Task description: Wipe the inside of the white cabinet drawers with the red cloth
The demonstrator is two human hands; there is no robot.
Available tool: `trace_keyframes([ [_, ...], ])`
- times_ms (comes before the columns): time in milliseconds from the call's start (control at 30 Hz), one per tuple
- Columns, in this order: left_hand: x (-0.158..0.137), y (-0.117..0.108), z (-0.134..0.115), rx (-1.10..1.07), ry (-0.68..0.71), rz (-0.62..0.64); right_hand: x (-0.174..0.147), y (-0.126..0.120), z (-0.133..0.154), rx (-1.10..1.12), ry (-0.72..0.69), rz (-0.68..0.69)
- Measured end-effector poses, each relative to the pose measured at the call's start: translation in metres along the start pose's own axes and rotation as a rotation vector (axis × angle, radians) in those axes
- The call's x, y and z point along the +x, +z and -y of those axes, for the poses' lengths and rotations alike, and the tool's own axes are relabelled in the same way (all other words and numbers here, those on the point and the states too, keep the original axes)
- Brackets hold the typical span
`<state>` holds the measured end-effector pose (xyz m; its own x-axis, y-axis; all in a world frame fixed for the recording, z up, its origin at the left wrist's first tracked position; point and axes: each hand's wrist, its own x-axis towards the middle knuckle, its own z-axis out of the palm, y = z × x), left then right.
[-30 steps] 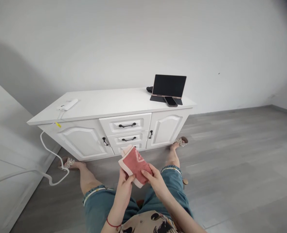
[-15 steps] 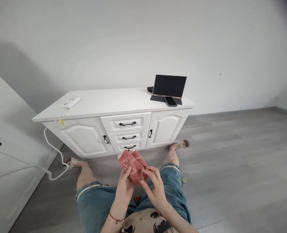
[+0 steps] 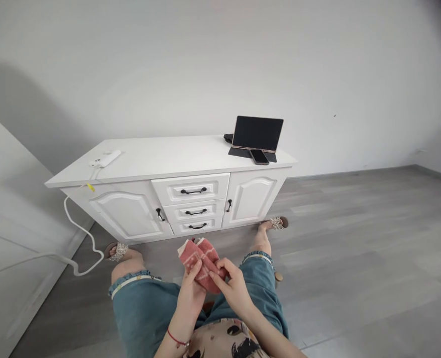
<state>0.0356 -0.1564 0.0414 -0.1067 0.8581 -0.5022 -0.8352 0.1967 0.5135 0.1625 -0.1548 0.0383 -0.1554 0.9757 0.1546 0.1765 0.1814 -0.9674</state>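
Observation:
A pair of pinkish-red socks [image 3: 198, 262] with whitish patterning and pale edges is held over my lap. My left hand [image 3: 191, 291] grips them from the lower left, its thumb lying on top and its other fingers hidden underneath. At their right side my right hand [image 3: 231, 282] pinches the fabric between thumb and fingers. The socks lie together, one partly over the other, with a small dark bit at the top edge.
In front stands a white cabinet [image 3: 138, 171] with drawers and doors. On it are a propped tablet [image 3: 258, 133], a phone [image 3: 260, 157], a dark item behind, and a white power strip [image 3: 106, 159]. Its cable [image 3: 82, 228] loops down at left beside a white wardrobe [image 3: 15, 238].
My right thumb and fingers have closed onto the right side of the socks, and that part is now pinched. The socks have shifted slightly down and left in view.

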Motion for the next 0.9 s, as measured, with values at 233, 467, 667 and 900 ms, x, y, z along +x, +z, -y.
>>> trace_keyframes([
  [233, 0.005, -0.004, -0.002, -0.048, 0.036, -0.086, 0.001, 0.002, -0.002, 0.018, 0.084, 0.066],
  [467, 0.005, -0.010, 0.005, 0.107, 0.170, -0.117, -0.001, 0.002, -0.024, -0.065, 0.097, -0.121],
  [667, -0.002, -0.017, 0.003, 0.215, 0.052, -0.016, 0.000, -0.006, -0.024, 0.325, 0.166, 0.161],
  [900, 0.005, -0.029, -0.010, 0.375, 0.104, 0.076, 0.004, 0.006, -0.024, 0.221, 0.180, 0.256],
])
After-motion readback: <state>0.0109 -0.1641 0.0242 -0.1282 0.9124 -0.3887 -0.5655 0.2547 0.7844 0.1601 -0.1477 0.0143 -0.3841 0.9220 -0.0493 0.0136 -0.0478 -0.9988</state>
